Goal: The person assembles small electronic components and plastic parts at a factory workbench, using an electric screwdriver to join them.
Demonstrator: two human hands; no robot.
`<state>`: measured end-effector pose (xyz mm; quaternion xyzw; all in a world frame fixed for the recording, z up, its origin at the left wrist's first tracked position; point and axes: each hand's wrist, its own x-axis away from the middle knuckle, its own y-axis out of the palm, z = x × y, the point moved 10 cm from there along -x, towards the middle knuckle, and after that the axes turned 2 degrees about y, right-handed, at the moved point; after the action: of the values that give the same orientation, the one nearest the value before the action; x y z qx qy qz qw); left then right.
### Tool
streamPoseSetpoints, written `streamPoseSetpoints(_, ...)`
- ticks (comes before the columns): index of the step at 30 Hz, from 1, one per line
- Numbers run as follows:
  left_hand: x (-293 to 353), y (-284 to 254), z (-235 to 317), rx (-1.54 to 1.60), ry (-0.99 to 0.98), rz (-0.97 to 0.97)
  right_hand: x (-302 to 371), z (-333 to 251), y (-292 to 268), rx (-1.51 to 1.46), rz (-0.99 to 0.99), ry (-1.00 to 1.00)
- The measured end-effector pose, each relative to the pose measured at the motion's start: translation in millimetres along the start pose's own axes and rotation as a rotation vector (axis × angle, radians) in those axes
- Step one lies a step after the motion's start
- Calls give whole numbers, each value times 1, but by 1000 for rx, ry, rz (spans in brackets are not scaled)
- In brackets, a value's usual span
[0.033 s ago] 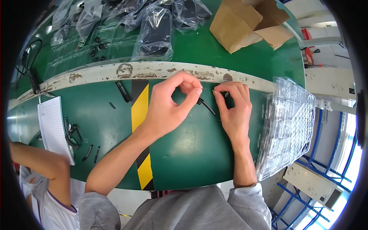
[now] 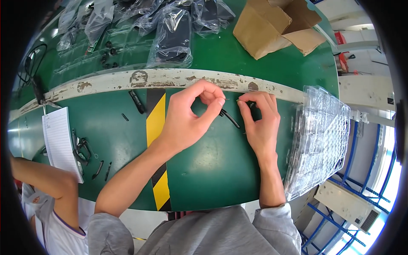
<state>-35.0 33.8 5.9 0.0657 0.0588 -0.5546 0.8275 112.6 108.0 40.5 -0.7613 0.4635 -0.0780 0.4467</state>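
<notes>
My left hand is raised over the green worktop, its thumb and forefinger pressed together in a pinch. A hair-thin strand seems to poke out at those fingertips, too small to name. Just across a narrow gap, my right hand also pinches with thumb and forefinger; whatever lies between them is too fine to make out. Between and below the hands lies a slim black curved part, its upper end partly hidden by my left fingers. Something small and dark shows behind the right fingers.
Stacked clear plastic trays stand at the right. Beyond the worn white ledge are bagged black parts and an open cardboard box. A notebook, small black pieces and another person's arm are at left.
</notes>
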Motion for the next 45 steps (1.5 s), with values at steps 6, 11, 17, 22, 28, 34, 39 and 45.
streamPoseSetpoints(6, -1, -7, 4, -52, 22, 60, -8, -3, 0, -95, 7, -14)
streamPoseSetpoints(11, -1, 9, 7, -1, 129, 56, -1, -18, -11, 141, 37, -106)
streamPoseSetpoints(17, 8, 12, -3, -60, 184, 51, 14, -21, -7, -270, 41, -94)
streamPoseSetpoints(22, 9, 8, 5, -26, 202, 56, 14, -9, -1, -370, 50, -70)
streamPoseSetpoints(28, 10, 9, 10, -35, 252, 59, 14, -7, -5, -416, 85, -60)
streamPoseSetpoints(34, 10, 10, 6, -59, 250, 59, 15, -5, 0, -386, 57, -30)
streamPoseSetpoints(39, 11, 9, 10, -44, 241, 44, 13, -6, 1, -399, 60, -49)
streamPoseSetpoints(45, 10, 8, 9, -45, 242, 49, 14, -13, 1, -385, 60, -61)
